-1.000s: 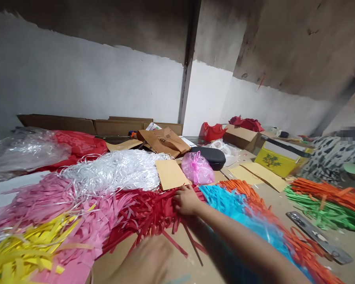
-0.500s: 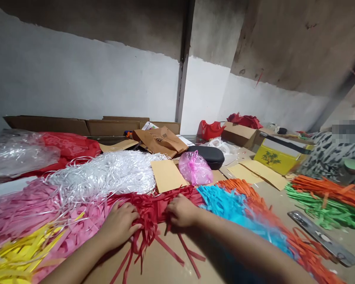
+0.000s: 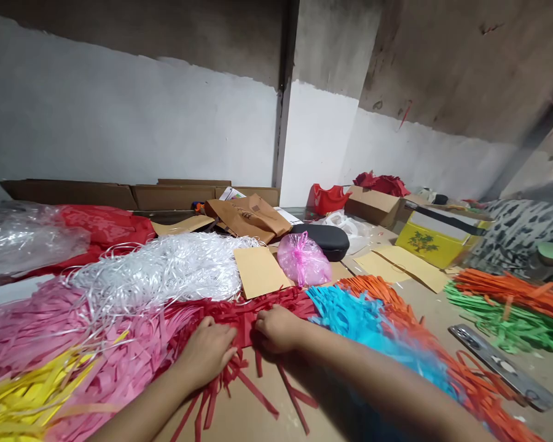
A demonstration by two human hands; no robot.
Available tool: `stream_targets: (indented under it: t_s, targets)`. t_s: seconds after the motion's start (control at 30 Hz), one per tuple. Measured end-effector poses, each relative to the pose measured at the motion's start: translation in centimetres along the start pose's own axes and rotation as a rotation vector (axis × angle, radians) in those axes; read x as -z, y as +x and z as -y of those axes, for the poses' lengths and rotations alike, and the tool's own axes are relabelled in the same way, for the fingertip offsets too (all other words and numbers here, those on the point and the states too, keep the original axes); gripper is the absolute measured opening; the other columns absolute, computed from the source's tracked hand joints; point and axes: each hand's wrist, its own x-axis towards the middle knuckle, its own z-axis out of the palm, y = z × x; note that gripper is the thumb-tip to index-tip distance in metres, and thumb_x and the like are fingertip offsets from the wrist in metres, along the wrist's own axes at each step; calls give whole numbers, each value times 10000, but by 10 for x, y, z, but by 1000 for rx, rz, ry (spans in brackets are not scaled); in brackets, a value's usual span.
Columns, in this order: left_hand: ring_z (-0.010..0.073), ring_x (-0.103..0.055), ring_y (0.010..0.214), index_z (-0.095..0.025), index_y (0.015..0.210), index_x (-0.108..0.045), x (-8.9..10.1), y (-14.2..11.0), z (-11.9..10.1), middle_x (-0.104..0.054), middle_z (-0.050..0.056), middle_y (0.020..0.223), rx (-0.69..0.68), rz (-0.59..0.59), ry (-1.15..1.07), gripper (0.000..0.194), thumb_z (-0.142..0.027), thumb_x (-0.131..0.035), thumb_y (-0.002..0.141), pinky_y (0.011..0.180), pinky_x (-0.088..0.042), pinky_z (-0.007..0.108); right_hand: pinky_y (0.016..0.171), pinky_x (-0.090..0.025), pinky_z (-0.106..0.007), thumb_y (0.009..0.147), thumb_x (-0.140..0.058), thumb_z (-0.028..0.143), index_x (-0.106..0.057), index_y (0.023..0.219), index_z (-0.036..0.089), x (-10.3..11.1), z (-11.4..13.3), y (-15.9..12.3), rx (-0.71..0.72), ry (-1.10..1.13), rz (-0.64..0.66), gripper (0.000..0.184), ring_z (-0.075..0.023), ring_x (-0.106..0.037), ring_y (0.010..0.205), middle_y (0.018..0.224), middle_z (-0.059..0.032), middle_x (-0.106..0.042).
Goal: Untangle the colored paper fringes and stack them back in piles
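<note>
Dark red fabric-like strips (image 3: 245,325) lie in a heap in front of me, with loose ends trailing over the tan surface. My left hand (image 3: 206,351) presses down on the near left part of this heap, fingers curled into the strips. Close by on the right, my right hand (image 3: 275,329) is closed on the red strips, its fingertips partly hidden. Blue strips (image 3: 350,313) lie beside my right forearm. To the left of my left hand are pink strips (image 3: 133,350), and yellow strips (image 3: 32,387) lie nearer the corner.
A white stringy bundle (image 3: 166,264), a tan card (image 3: 261,273) and a pink plastic bag (image 3: 303,261) lie beyond the hands. Farther right are a yellow box (image 3: 435,238), orange strips (image 3: 511,294), green strips (image 3: 502,319) and a phone (image 3: 502,366). Someone's patterned sleeve (image 3: 520,236) shows.
My left hand has moved right and slightly down, closer to my right hand, shifting the loose red ends. My right hand stays nearly in place.
</note>
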Motion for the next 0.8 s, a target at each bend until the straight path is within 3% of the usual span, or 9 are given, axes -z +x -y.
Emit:
stream_targets:
  t_s: [0.07,0.2,0.4,0.53,0.6,0.7,0.8]
  targets:
    - [275,-692,912,-197,906,-720,3,-4,13,-773,86,932,26,6,-15,224,-278,-515,942,908,-415,459,741,-416,-364,905,-640,242,-733,974,104,-1,-5,-5,36,-23,12,181,-227,-628,743,917,-110,-726]
    - [239,-691,878,-227,870,-745,11,-8,22,-785,44,891,43,5,-36,269,-266,-491,951,934,-394,443,782,-373,-377,949,-579,159,-745,888,121,1,-10,-11,57,-25,-9,181,-240,-613,840,887,-106,-739]
    - [317,-618,1086,-191,1004,-737,20,-3,2,-748,114,1093,122,-149,24,328,-258,-416,987,992,-338,510,746,-344,-350,925,-604,190,-745,891,165,1,-14,-9,-82,45,-83,148,-235,-593,867,928,-83,-755]
    - [310,-586,1139,-213,1123,-718,15,12,-15,-731,103,1189,61,-151,31,295,-406,-615,926,1039,-336,499,734,-348,-338,875,-620,160,-748,891,179,2,-19,-7,-136,74,-115,130,-229,-599,863,919,-60,-759]
    - [319,-581,1159,-204,1088,-737,10,21,-21,-736,112,1194,39,-136,41,244,-334,-670,893,1067,-328,516,735,-360,-339,879,-636,181,-745,874,186,5,-21,-8,-147,72,-122,109,-229,-603,862,902,-49,-757]
    - [286,-615,1126,-186,969,-749,4,34,-22,-764,92,1079,63,-122,52,144,-188,-614,921,1077,-346,525,800,-391,-368,935,-597,205,-741,949,191,10,-12,-15,-169,45,-146,146,-252,-609,936,981,-71,-753]
    - [233,-656,1059,-181,920,-720,7,46,-15,-752,34,960,166,-131,32,133,-248,-611,957,1071,-395,513,900,-415,-409,1026,-483,249,-706,1135,172,9,16,-21,-136,14,-159,260,-262,-610,1013,1140,-125,-724]
